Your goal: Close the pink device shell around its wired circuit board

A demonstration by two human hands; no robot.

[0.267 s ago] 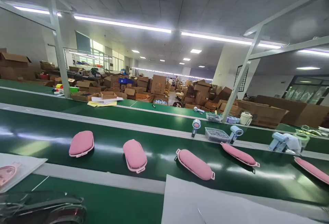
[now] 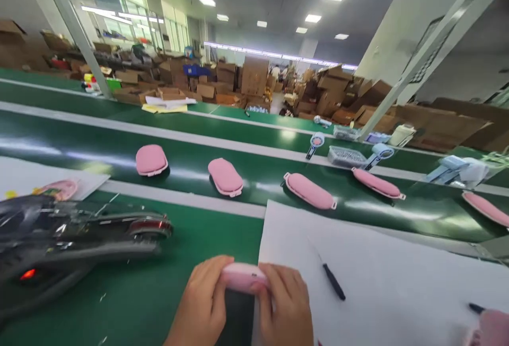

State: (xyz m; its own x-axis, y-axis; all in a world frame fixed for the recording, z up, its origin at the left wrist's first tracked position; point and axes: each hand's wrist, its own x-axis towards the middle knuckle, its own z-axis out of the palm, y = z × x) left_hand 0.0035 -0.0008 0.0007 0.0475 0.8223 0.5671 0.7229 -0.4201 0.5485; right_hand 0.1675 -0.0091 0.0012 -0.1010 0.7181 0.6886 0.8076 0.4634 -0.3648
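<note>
Between my two hands is a small light-pink rounded plastic piece (image 2: pixel 242 277) with a little dark slot on its edge. My left hand (image 2: pixel 204 295) grips its left end, and my right hand (image 2: pixel 284 298) closes around its right end with the thumb pressed on the near side. The fingers cover both ends. Both hands are low in the head view, over the left edge of a white sheet (image 2: pixel 374 250). To the right of my right hand, a screwdriver (image 2: pixel 332 280) with a black handle lies on that sheet.
Several pink oval cases, one here (image 2: pixel 225 177), lie along the green conveyor belt (image 2: pixel 262 176). A dark glossy object (image 2: pixel 87 234) with a red light occupies the left. Blue handheld fans (image 2: pixel 316 143) stand near a clear bin (image 2: pixel 345 157). A blurred pink thing (image 2: pixel 493 327) sits at lower right.
The view has tipped downward, bringing both hands and the pink piece into sight. The screwdriver now shows in full. The dark object at left fills more of the view.
</note>
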